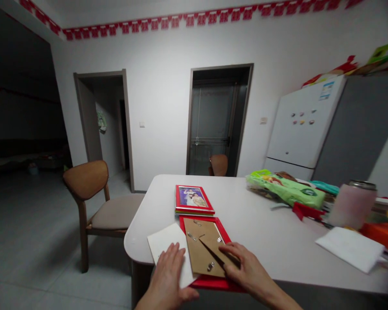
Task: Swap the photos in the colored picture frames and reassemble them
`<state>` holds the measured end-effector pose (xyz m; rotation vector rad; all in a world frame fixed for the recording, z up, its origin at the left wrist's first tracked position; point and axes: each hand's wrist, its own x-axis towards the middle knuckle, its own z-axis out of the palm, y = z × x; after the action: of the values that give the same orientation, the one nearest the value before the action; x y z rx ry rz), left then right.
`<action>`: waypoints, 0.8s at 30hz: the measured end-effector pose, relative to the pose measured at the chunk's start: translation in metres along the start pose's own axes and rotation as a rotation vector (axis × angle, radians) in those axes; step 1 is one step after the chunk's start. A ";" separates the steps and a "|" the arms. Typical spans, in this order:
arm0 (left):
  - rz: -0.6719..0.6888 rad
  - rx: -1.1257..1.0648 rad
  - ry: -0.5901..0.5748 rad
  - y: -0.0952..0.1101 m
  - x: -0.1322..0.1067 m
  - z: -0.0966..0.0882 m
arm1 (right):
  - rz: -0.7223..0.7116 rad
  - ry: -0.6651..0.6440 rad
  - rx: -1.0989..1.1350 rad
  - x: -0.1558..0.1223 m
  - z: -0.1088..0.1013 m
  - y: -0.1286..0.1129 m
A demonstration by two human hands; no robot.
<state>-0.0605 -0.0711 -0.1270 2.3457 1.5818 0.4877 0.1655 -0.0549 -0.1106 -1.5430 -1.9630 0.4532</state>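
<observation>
A red picture frame [226, 234] lies face down near the table's front edge, with its brown backing board [194, 254] uppermost. Several small metal clips are fixed along the board. My right hand [245, 269] is at the board's right side, thumb and fingers closed about the stand flap [218, 254], which is tilted up a little with a dark gap under it. My left hand [170, 275] rests flat with fingers stretched on a white card [166, 237], which touches the frame's left side. Just beyond, framed photos [194, 199] with red borders lie face up in a stack.
On the table's right side are a green packet [286, 189], a pink jar [354, 204] with a metal rim, a white folded sheet [351, 249] and red items. A wooden chair [116, 211] stands at the left. A white fridge [305, 122] is behind.
</observation>
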 end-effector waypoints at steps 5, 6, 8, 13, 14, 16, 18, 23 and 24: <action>-0.028 0.145 0.047 -0.033 -0.008 0.001 | 0.021 0.051 0.118 -0.005 -0.016 0.002; -0.015 0.142 0.071 -0.035 -0.005 0.001 | 0.028 0.065 0.139 -0.006 -0.020 0.004; 0.002 0.115 0.130 -0.033 0.004 -0.001 | 0.039 0.087 0.182 -0.008 -0.027 0.009; 0.164 0.085 0.229 0.002 0.023 -0.005 | 0.042 0.167 0.197 -0.013 -0.047 0.011; 0.201 0.082 0.208 0.012 0.026 -0.003 | 0.050 0.181 0.194 -0.013 -0.051 0.011; 0.258 0.067 0.156 0.031 0.033 0.006 | 0.069 0.195 0.199 -0.014 -0.059 0.010; 0.284 0.064 0.092 0.044 0.039 0.017 | 0.084 0.193 0.205 -0.015 -0.063 0.011; 0.263 0.077 0.026 0.051 0.045 0.026 | 0.093 0.105 0.219 -0.017 -0.061 0.018; 0.255 0.072 0.026 0.050 0.044 0.025 | 0.087 0.081 0.224 -0.017 -0.059 0.019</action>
<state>0.0076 -0.0494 -0.1238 2.6217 1.3369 0.5246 0.2195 -0.0720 -0.0810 -1.4835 -1.7251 0.6147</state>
